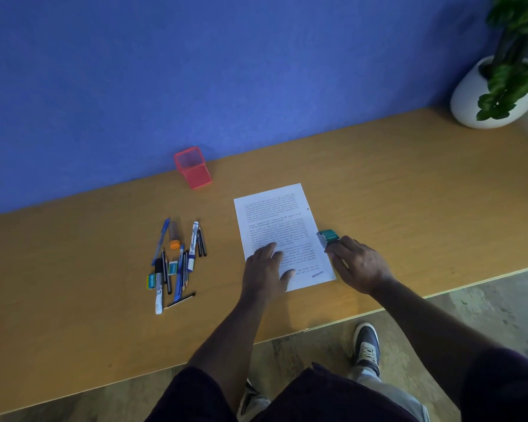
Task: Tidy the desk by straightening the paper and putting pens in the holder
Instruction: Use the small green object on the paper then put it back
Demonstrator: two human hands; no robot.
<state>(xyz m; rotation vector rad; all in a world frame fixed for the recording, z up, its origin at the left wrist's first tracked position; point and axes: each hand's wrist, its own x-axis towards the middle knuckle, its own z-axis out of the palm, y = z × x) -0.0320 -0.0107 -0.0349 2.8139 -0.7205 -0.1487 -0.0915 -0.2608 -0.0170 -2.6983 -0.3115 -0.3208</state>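
Note:
A printed white sheet of paper (275,220) lies at a slight angle on the wooden desk (89,269). My left hand (265,269) rests flat on its near left part, fingers spread. My right hand (358,264) sits at the sheet's right edge, its fingertips on a small teal stapler (327,236). A red mesh pen holder (192,167) stands empty against the blue wall. A loose pile of pens and pencils (177,263) lies left of the paper, with erasers among them.
A white pot with a green plant (482,95) stands at the desk's far right corner. The blue wall (195,71) borders the desk's far side. The desk's front edge runs close to my legs and shoe (367,345).

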